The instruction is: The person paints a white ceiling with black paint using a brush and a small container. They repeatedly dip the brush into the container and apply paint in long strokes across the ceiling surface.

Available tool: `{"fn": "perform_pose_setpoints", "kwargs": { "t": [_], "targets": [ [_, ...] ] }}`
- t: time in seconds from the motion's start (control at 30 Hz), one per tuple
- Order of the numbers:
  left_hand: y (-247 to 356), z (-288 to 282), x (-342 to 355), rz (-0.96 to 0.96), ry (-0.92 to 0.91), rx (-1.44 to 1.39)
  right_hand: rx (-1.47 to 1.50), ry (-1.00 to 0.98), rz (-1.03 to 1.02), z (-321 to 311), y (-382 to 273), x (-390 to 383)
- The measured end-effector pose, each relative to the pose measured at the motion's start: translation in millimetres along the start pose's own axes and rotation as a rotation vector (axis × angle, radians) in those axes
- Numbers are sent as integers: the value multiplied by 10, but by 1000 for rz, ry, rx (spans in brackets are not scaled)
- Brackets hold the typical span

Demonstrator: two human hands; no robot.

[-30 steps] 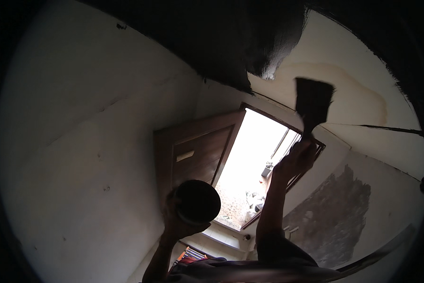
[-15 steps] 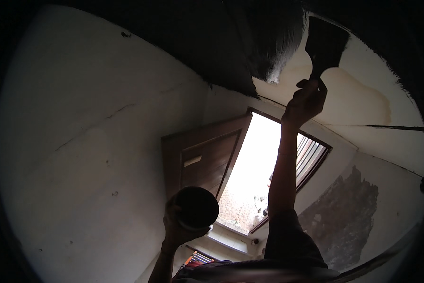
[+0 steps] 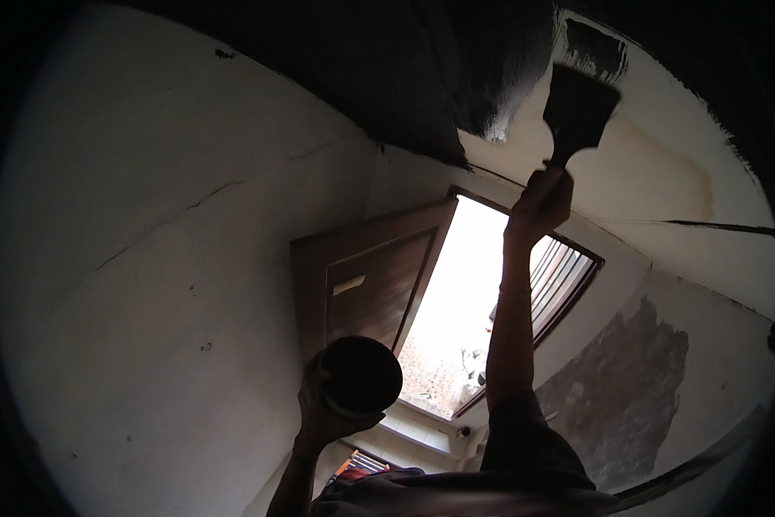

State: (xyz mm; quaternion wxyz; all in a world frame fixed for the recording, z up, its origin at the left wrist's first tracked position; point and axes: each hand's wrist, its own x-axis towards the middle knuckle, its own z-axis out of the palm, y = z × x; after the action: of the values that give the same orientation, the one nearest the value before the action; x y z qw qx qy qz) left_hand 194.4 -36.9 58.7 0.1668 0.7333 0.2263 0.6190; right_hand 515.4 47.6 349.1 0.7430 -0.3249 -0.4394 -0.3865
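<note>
My right hand (image 3: 543, 202) is raised high, its fingers closed round the handle of a wide, flat paintbrush (image 3: 580, 108). The bristles point up at the pale ceiling (image 3: 663, 164), just below a fresh streak of black paint (image 3: 596, 45) with ragged edges. Lower down, my left hand (image 3: 321, 412) grips a round, dark paint container (image 3: 362, 375) from its side and underneath. Its inside is too dark to make out. Black paint (image 3: 387, 86) covers much of the ceiling to the left of the brush.
A brown wooden door (image 3: 379, 276) stands ajar beside a bright doorway (image 3: 448, 319), with a barred window (image 3: 564, 280) to its right. A cracked white wall (image 3: 163, 284) runs along the left. At right, the wall bears a large grey patch (image 3: 620, 396).
My right hand has drawn the brush down and slightly left, uncovering a black streak on the pale ceiling. My left hand holds the container in nearly the same place.
</note>
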Motion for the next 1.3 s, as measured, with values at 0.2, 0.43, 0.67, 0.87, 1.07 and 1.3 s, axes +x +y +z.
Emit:
{"fn": "perform_pose_setpoints", "kwargs": {
  "t": [0.2, 0.43, 0.67, 0.87, 1.07, 1.3],
  "targets": [
    [27, 32, 24, 5, -5, -41, -11, -20, -21, 225, 140, 419],
    [59, -93, 26, 28, 12, 26, -69, -48, 247, 203, 615, -168],
    [50, -98, 16, 2, 9, 41, -32, 13, -39, 214, 501, 95],
    [60, -43, -3, 1, -3, 30, -105, -75, 79, 284, 872, 162],
    [74, -58, -5, -14, -9, 28, -198, -156, 522, 93, 1000, -626],
    [125, -89, -50, -69, -35, -21, 498, -199, 839, 229, 222, -54]
  ]
}}
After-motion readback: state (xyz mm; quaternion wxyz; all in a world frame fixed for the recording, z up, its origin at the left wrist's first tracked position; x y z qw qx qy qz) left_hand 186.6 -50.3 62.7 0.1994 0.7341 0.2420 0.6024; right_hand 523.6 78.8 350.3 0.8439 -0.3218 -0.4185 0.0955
